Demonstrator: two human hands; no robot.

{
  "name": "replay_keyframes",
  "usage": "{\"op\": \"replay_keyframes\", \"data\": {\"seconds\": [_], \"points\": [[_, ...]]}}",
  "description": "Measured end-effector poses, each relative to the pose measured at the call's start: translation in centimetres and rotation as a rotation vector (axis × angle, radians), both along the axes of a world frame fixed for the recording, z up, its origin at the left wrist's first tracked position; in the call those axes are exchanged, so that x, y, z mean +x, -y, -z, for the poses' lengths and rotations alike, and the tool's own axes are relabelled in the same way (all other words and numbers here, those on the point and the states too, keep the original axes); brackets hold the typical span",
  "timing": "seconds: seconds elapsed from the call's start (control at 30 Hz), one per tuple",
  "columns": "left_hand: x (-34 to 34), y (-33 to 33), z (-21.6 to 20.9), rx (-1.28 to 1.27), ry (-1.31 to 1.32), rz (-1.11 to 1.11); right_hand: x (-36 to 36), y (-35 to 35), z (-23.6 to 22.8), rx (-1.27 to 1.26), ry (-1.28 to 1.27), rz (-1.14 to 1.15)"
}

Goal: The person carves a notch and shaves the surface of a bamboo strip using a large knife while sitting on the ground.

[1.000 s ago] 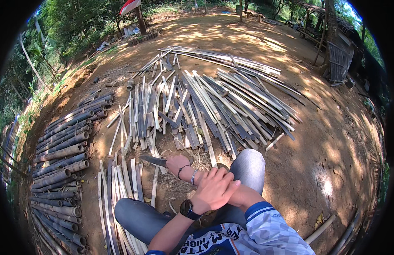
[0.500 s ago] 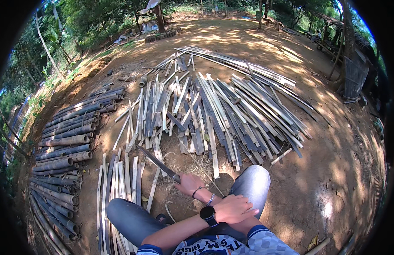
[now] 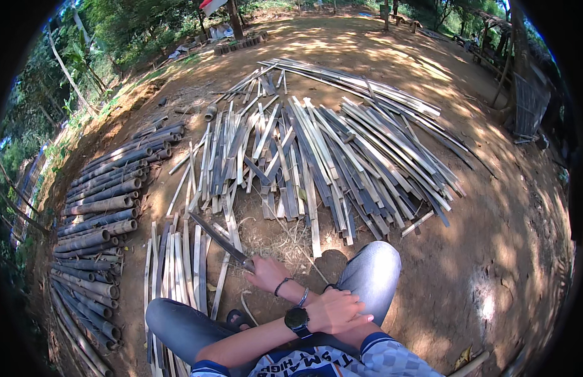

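My arms are crossed over my lap. The forearm with the black watch [image 3: 297,319] comes from the lower left, and my left hand [image 3: 339,312] lies across my right forearm with its fingers stretched out. Coming from the lower right, my right hand [image 3: 268,274] is closed around the handle of a machete [image 3: 221,241]. Its long dark blade points up and left, over the ends of the split bamboo strips [image 3: 196,264] beside my left knee. A larger heap of bamboo strips [image 3: 313,157] is spread on the ground in front of me.
Stacked dark bamboo poles [image 3: 103,204] lie along the left. Thin shavings [image 3: 279,234] litter the dirt before my knees. A tree trunk and a dark leaning panel [image 3: 531,107] stand at the far right. Trees border the back and left.
My right hand and the machete have shifted slightly left, and the blade tip has moved left too. My left hand stays on my right forearm. My left knee has moved a little outward.
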State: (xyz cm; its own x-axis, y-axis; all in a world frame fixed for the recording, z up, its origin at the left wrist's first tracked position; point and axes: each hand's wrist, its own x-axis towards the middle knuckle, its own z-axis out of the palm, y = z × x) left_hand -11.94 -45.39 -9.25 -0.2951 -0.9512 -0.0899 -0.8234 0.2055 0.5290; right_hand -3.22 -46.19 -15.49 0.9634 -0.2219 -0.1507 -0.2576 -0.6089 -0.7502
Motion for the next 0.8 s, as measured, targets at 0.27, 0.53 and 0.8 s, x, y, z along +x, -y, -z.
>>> {"op": "replay_keyframes", "data": {"seconds": [0.27, 0.53, 0.8], "points": [[-2.8, 0.2, 1.0, -0.091, -0.076, 0.002, -0.8, -0.1, -0.5, 0.011, -0.005, 0.017], [-0.2, -0.2, -0.2, 0.021, -0.005, 0.033, -0.5, 0.0, -1.3, 0.018, -0.042, -0.016], [-1.3, 0.6, 0.6, -0.037, -0.060, 0.016, -0.1, 0.1, -0.2, 0.054, 0.007, 0.010]]}}
